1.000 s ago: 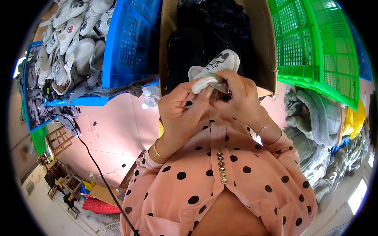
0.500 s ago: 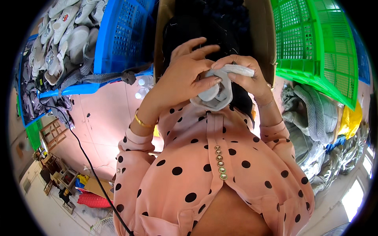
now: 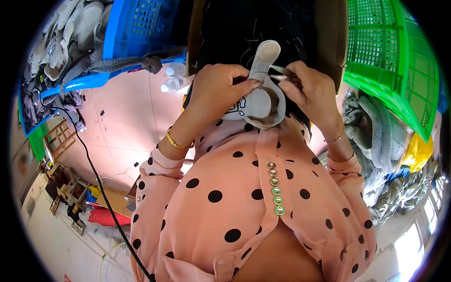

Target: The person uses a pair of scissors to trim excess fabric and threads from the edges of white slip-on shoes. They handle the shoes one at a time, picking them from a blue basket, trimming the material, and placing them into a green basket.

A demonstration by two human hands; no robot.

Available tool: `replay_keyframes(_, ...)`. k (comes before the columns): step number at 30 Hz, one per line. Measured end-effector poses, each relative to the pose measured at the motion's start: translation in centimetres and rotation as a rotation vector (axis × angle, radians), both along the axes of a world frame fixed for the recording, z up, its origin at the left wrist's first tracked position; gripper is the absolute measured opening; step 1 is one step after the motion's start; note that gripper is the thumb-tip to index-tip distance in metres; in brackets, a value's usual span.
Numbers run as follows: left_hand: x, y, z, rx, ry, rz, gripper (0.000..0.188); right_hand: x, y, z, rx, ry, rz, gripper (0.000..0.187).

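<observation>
A light grey fabric shoe (image 3: 258,104) is in my left hand (image 3: 217,90), the thumb and fingers pinching it at the base of its strap. The strap (image 3: 266,52) stands up, pointing away from me. A dark outline print shows on the shoe's left side, partly under my hand. Small thread snips (image 3: 278,74) are in my right hand (image 3: 305,87), their two pale pointed blades apart beside the strap's base. My fingers hide the rest of the snips. Dark cloth (image 3: 230,37) with loose threads lies under and beyond the shoe.
A cardboard box (image 3: 340,42) stands in front of me. On the left, a blue crate (image 3: 115,37) stands near piled shoes (image 3: 84,28); two clear bottles (image 3: 174,84) are beside it. Green crates (image 3: 376,51) and grey bundles (image 3: 385,127) are on the right. A black cable (image 3: 96,176) hangs at left.
The strap has swung from pointing right to pointing away from me. My right hand has let go of it and moved right; the snips' blades now show. My left hand has come down closer to me.
</observation>
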State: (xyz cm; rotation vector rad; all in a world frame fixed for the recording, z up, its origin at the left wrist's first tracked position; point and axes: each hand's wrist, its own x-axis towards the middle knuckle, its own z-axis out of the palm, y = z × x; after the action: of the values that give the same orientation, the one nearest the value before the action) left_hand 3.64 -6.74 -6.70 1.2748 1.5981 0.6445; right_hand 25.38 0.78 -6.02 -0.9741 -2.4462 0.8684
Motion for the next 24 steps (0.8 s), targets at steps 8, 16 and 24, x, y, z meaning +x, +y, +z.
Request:
replay_keyframes(8,-0.3,-1.4,-2.2,-0.093,-0.113,0.130,0.023,-2.1,0.9,-1.4,0.216,-0.237,0.144,0.043)
replay_keyframes(16,0.6,-1.5,-3.8,-0.033,-0.242,0.412,0.014,-3.5,2.0,-1.1,0.357,-0.364,0.240,0.041)
replay_keyframes(24,1.1,-1.7,-4.4,0.076,-0.180,0.483,0.013,-4.2,2.4,-1.2,0.366,-0.424,0.309,0.038)
